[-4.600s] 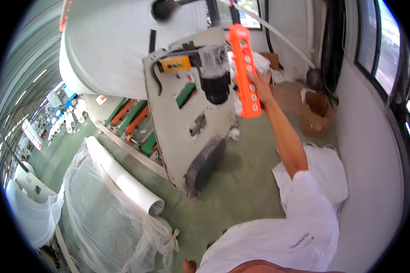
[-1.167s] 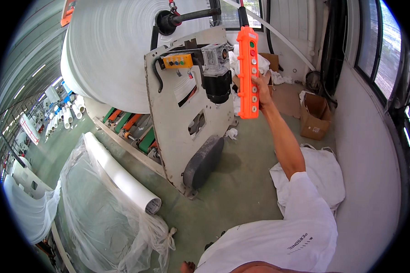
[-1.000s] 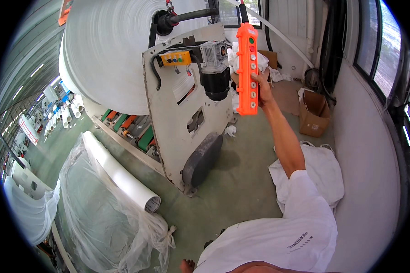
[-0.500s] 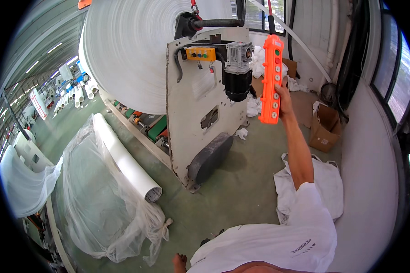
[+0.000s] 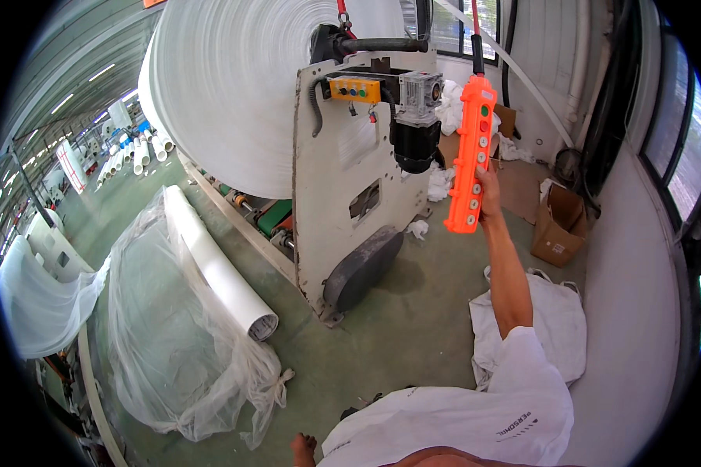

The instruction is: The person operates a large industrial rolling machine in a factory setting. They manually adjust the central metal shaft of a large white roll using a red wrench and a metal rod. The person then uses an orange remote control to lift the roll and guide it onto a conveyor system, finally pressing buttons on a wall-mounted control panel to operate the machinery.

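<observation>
Raised in front of me on the right, my right hand (image 5: 488,194) is wrapped round the lower part of an orange crane pendant control (image 5: 467,187) with a column of push buttons. The pendant hangs from a cable at its top and leans a little. To its left is a machine stand (image 5: 315,187) with a black motor (image 5: 414,145) and a yellow button box (image 5: 355,89). Behind that stand is a huge white roll (image 5: 218,93), with a lifting hook and red strap at its shaft (image 5: 385,44). Low at the bottom edge, my left hand (image 5: 304,447) is curled, with nothing visible in it.
On the floor to the left lie a long white tube (image 5: 218,265) and clear plastic sheeting (image 5: 160,335). A white cloth bag (image 5: 553,327) and an open cardboard box (image 5: 559,226) are by the right wall. White scraps (image 5: 442,184) lie behind the motor.
The pendant and my right hand sit slightly lower in view, and the pendant leans more. The surroundings have shifted a little to the right. My right hand keeps its grip.
</observation>
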`<state>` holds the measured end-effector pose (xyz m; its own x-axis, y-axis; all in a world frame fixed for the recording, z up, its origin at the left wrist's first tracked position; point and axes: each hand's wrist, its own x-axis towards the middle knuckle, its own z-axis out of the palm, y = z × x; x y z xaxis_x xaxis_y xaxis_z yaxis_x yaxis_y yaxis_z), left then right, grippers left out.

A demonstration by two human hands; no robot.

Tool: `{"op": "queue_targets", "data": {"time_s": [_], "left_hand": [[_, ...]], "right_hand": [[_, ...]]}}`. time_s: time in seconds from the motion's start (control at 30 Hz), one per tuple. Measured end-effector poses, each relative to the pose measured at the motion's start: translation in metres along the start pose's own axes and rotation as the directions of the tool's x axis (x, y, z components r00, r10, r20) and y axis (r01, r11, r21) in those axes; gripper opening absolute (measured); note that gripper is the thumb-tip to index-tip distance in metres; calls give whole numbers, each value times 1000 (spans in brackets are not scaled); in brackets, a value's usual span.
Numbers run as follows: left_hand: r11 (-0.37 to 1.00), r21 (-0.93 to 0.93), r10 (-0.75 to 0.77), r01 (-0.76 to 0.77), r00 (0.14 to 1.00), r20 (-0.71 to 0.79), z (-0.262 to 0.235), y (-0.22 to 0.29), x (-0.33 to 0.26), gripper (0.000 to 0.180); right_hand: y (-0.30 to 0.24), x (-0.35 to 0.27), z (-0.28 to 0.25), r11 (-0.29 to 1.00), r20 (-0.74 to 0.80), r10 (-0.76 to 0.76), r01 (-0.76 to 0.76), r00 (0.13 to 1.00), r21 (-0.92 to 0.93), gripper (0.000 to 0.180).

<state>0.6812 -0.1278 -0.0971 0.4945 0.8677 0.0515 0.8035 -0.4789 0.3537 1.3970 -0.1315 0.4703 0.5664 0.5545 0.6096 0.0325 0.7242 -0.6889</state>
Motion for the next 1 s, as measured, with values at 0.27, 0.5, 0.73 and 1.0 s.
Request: {"op": "queue_targets", "data": {"time_s": [0.27, 0.5, 0.73, 1.0], "left_hand": [[995, -101, 4, -2, 1000, 20, -1, -7, -3, 8], [982, -187, -30, 27, 999, -14, -8, 7, 6, 8], [995, -100, -27, 30, 999, 28, -6, 0, 9, 7], [992, -125, 30, -33, 999, -25, 1, -6, 11, 8]], "right_hand": [[-13, 1, 11, 996, 18, -52, 53, 999, -72, 43], [-10, -6, 14, 986, 7, -52, 52, 999, -161, 39], [-14, -4, 18, 989, 37, -58, 62, 998, -131, 40], [4, -22, 15, 984, 3, 17, -16, 1000, -179, 40]]}}
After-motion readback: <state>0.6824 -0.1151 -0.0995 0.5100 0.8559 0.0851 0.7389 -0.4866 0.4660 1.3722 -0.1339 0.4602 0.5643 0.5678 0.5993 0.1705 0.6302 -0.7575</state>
